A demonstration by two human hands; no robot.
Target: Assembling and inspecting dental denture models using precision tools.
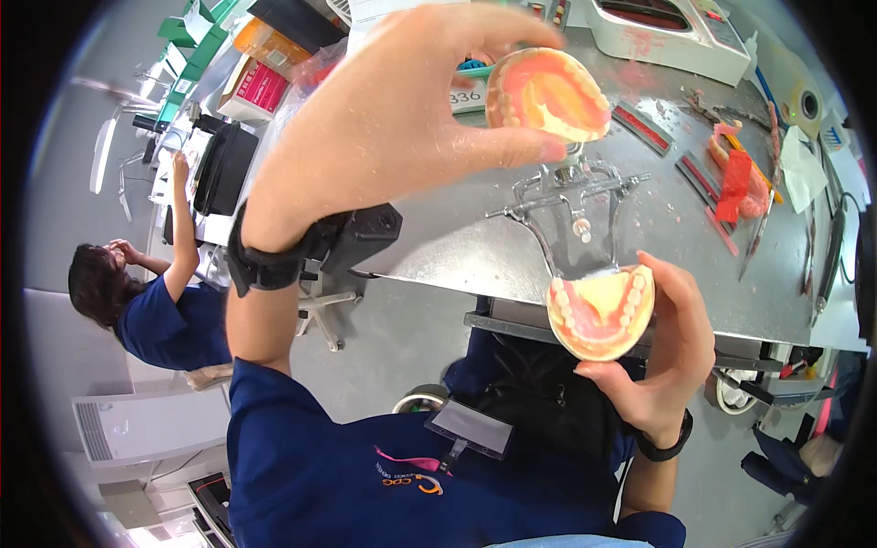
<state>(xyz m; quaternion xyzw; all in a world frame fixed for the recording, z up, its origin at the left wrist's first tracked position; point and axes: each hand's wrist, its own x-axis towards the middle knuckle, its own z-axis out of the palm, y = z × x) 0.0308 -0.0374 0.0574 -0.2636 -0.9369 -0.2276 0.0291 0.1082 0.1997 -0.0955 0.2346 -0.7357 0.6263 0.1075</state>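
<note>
A metal dental articulator (577, 203) is spread wide open over the bench edge, with a dental cast on each of its arms. My left hand (402, 114) reaches across from the left, thumb and fingers around the rim of the palate-shaped upper cast (550, 96), which carries pink wax and teeth. My right hand (674, 352) grips the lower cast (601, 318) from the right, thumb below and fingers along its side. Pale teeth stand in a horseshoe of pink wax on this cast. Both casts show their toothed faces. The hinge and rods lie between my hands.
On the metal bench (438, 247), red wax strips (642, 128), a pink wax piece with red sheet (735, 187) and slim hand tools (760, 233) lie to the right. A white machine (671, 36) stands at the back. Boxes (254, 87) are far left; a co-worker (160, 306) sits beyond.
</note>
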